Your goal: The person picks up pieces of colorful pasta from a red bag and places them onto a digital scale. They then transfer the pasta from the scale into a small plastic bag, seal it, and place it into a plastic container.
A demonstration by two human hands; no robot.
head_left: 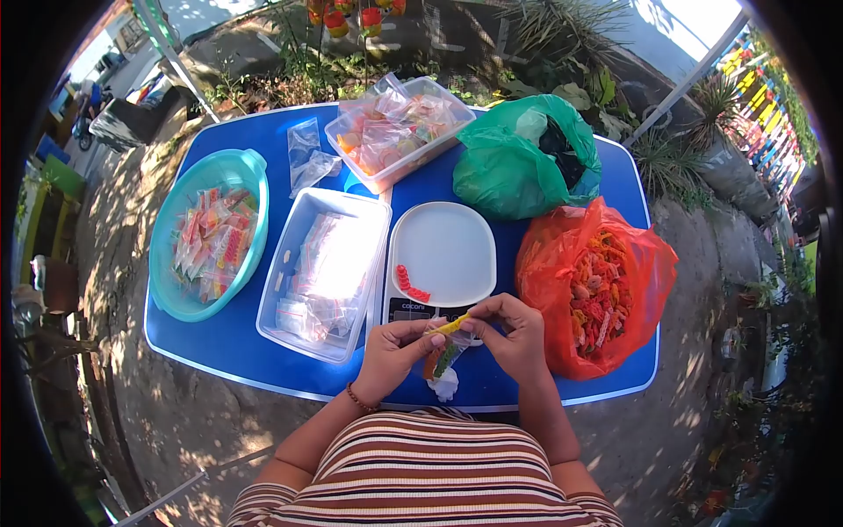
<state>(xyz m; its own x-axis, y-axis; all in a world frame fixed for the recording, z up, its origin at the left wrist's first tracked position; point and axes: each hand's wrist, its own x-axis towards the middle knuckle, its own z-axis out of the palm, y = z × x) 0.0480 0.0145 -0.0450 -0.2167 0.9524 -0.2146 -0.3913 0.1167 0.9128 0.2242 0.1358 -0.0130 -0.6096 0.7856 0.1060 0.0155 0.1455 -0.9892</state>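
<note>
Near the front edge of the blue table, my left hand [391,356] pinches a small clear bag [441,358] with green and orange pieces inside. My right hand [509,332] is closed on one end of a yellow piece [452,325], which lies across the bag's mouth between both hands. Just beyond them is a kitchen scale [411,307] bearing a white square lid [443,241]. Red pieces [413,288] rest on the lid's lower left. To the right stands a red plastic bag [549,290] full of red, orange and yellow pieces. A crumpled white scrap [445,385] lies below my hands.
A white bin [379,263] of clear bags is left of the scale, with a teal basin [158,255] of filled bags farther left. A second bin [378,182] and a green bag [492,176] stand behind. Empty clear bags [307,154] lie at the back left.
</note>
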